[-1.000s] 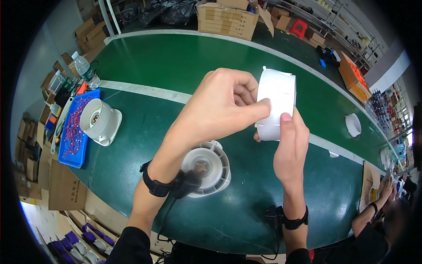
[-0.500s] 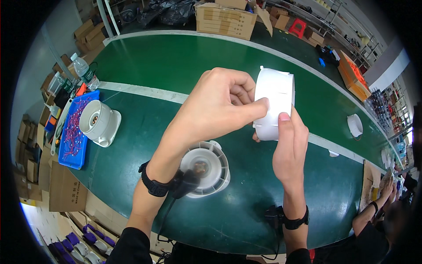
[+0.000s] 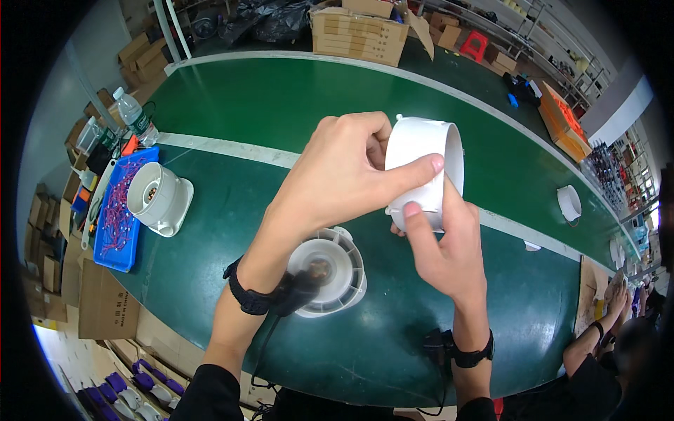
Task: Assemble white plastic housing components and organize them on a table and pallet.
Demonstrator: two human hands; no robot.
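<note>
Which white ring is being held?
The nearer white ring, held between the left hand and right hand; the other ring rests on the green surface, farther right.

Left grip (image 3: pixel 342 168) (thumb (image 3: pixel 414 175) outstretched)

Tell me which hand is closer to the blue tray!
Left. The left hand is to the right of the blue tray, holding the white ring; the right hand, also on the ring, is farther right.
</note>
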